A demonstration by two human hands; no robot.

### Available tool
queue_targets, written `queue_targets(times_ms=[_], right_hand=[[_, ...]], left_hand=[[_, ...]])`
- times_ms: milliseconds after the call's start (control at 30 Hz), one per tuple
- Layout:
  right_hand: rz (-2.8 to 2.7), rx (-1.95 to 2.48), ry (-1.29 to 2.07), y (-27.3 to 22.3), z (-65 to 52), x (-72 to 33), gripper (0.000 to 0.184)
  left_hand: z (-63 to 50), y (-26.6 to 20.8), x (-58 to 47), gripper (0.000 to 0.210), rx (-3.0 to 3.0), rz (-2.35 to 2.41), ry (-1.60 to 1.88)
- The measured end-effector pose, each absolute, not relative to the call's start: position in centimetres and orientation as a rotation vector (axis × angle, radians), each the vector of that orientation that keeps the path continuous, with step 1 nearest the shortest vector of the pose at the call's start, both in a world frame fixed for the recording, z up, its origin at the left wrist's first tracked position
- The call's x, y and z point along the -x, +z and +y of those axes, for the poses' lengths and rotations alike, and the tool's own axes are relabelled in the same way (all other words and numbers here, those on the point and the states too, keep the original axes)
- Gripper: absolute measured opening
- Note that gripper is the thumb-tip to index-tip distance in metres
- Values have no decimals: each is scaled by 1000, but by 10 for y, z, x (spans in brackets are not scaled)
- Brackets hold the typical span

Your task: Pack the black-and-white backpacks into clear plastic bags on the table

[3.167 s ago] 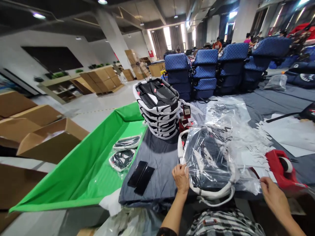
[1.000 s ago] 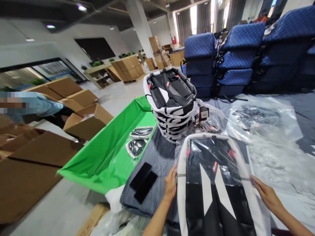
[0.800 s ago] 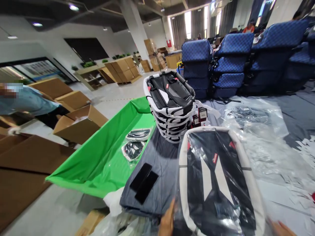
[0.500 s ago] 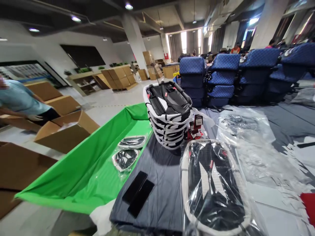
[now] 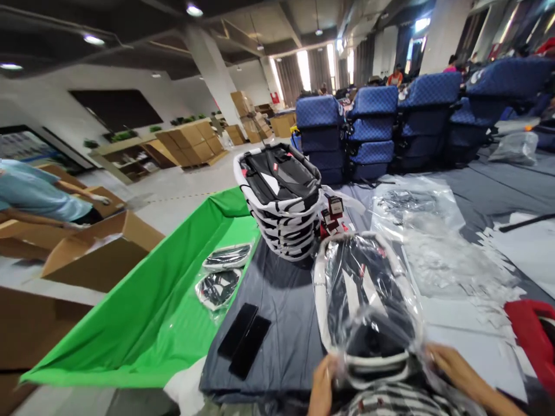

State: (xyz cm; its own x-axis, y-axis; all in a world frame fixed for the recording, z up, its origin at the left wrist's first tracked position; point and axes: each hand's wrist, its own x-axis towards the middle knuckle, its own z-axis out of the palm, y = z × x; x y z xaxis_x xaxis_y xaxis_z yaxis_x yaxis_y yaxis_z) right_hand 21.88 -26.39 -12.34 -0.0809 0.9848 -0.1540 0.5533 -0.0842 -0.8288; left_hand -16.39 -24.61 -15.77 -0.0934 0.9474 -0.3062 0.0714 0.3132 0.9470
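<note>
A flattened black basket with a white rim (image 5: 368, 277) lies inside a clear plastic bag (image 5: 377, 323) at the near table edge. At the bag's near left corner, my left hand (image 5: 323, 384) is closed on the plastic. My right hand (image 5: 446, 364) grips the bag's near right side, its fingertips partly covered by the film. Just beyond stands a stack of similar black-and-white baskets (image 5: 280, 196), with red and black tags (image 5: 333, 214) beside it.
Left of the table is a green fabric bin (image 5: 130, 312) with two bagged baskets (image 5: 219, 286). Two black flat pieces (image 5: 245, 341) lie on the dark cloth. Clear bags (image 5: 446, 248) cover the right side; blue stacked cases (image 5: 373, 127) stand behind. A co-worker (image 5: 39, 188) bends over cardboard boxes (image 5: 104, 251).
Both my hands have come into view and taken hold of the bag's near end. That end is now lifted and bent up. The view has shifted a little right.
</note>
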Motion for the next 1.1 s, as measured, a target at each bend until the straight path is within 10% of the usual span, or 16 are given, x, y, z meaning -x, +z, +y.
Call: queue_targets(times_ms=[367,567,733,900,1100], right_hand=[[-1373,2054,890,-155,-334,-243,57],[-1715,2206,565,-182,-354,-195,52],[-1776,2149,743,-191,-328,-203,50],[-1761,2074,979,-184,-322,-214,36],[-1668,1768,1321,-174,-323,-222,21]], left_hand=[[-333,-203,225,70,-345,1586,819],[-336,-183,157,59,-1123,1077,476],[-292,-178,38,68,-1240,990,526],[-284,-193,-27,26,-1067,1249,615],[-292,-178,0,41,-1000,1247,654]])
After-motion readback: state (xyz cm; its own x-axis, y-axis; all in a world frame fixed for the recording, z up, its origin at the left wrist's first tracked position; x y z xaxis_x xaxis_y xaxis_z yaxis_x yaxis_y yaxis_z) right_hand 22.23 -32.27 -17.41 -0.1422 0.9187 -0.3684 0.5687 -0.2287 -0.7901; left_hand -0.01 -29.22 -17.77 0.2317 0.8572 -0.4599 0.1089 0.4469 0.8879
